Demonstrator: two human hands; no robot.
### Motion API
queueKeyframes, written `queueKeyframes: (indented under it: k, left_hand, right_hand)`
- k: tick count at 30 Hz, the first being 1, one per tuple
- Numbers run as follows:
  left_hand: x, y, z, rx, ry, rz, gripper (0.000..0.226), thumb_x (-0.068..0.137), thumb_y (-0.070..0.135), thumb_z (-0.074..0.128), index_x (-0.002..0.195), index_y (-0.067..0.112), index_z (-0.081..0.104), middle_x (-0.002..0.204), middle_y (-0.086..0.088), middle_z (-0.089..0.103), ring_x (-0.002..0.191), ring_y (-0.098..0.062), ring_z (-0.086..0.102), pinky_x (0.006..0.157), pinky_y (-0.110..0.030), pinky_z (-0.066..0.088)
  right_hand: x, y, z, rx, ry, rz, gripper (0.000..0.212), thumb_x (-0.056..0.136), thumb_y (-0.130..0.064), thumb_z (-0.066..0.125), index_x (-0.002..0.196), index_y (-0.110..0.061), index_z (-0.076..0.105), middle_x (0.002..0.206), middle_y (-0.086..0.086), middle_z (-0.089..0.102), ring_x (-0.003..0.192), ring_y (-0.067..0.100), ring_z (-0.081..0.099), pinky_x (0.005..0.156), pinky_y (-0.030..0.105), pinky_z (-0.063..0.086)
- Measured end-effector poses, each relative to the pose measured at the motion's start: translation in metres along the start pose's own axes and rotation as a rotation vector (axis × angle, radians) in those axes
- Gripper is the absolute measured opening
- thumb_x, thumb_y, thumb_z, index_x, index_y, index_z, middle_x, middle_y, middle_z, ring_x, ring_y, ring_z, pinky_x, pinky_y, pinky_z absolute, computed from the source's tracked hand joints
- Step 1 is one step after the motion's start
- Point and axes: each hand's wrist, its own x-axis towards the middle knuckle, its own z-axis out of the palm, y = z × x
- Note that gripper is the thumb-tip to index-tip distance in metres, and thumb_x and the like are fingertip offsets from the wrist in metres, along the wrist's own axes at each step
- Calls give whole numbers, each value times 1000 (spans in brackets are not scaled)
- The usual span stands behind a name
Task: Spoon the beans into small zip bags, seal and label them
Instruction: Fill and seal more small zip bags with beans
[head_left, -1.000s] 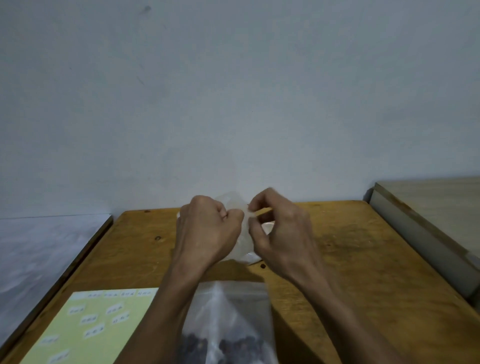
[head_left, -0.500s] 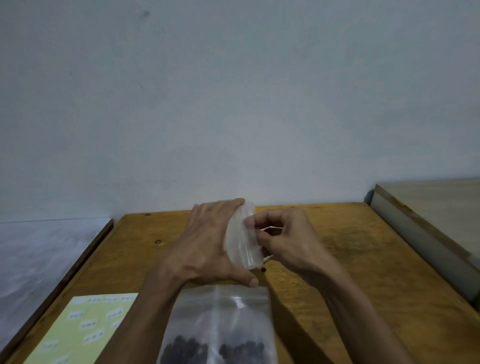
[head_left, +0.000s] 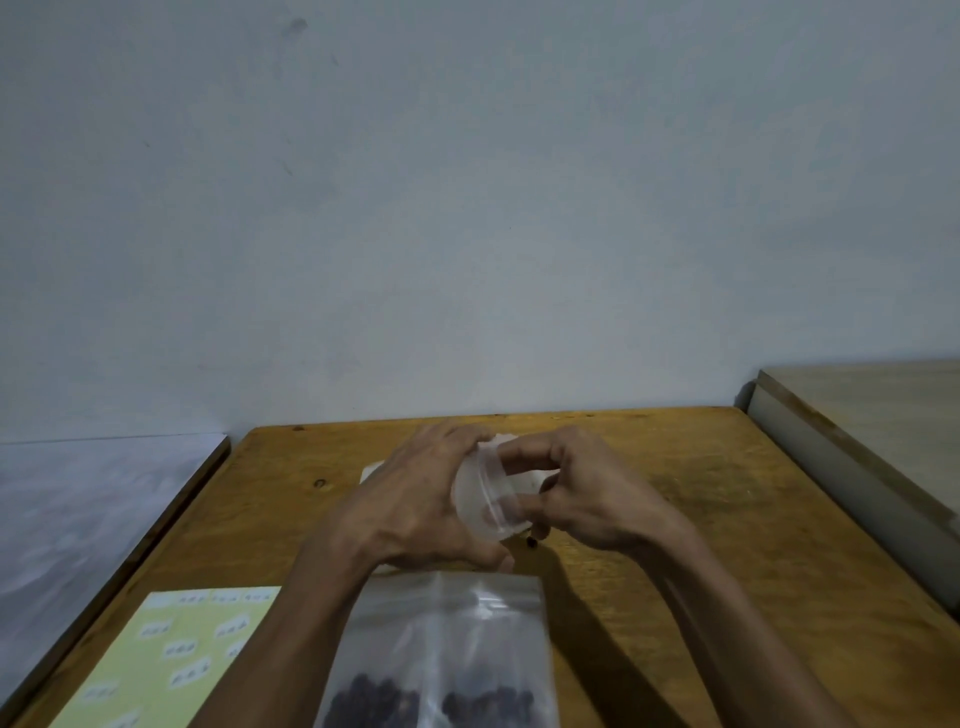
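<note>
small zip bag (head_left: 485, 499) pinched between both hands' grip

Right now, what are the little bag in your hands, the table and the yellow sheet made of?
Little bag: thin clear plastic, it seems; you can see the fingers through it and it crinkles and shines. Table: wood with a smooth brownish finish; grain and a dark knot show. Yellow sheet: probably paper, flat and matte, carrying small white labels.

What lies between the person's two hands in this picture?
In the head view, a small clear zip bag lies between them; the left hand holds it and the right hand pinches its mouth.
</note>
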Motion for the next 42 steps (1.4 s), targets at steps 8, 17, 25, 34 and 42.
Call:
queueKeyframes:
  k: [8,17,25,34,42]
  left_hand:
    - [2,-45,14,-113,163,-213,102,47,62,89,135,26,52,123,9,54,108,-13,52,92,-34,50]
    - [17,-53,23,-179,-75,-284,116,49,60,92,148,31,38,136,7,53,116,-15,52,90,-31,48]
    - [26,-52,33,-248,-81,-359,113,50,62,90,145,22,42,129,5,53,110,-15,53,92,-35,53]
    - [23,-47,37,-323,-15,-330,113,52,54,93,146,19,40,128,5,51,110,-14,52,82,-26,49]
    - [24,-48,35,-364,32,-292,107,55,52,93,143,19,43,120,9,52,100,-6,51,67,-13,39]
  right_hand:
    - [0,43,-22,-374,456,289,35,82,-43,78,114,-30,71,119,-8,70,93,8,65,78,34,57]
    - [0,86,6,461,443,621,28,85,-20,77,110,-10,70,85,7,73,68,16,65,57,27,52]
    - [6,81,37,90,805,179,15,99,-26,59,94,-33,71,76,-12,69,68,1,63,60,23,51]
    - [-3,105,54,-579,664,-165,14,101,-23,55,109,-20,66,94,-6,62,77,5,55,66,20,50]
    - [-3,102,56,-458,724,-183,16,98,-16,60,110,-14,70,94,-2,66,76,-1,55,69,4,43]
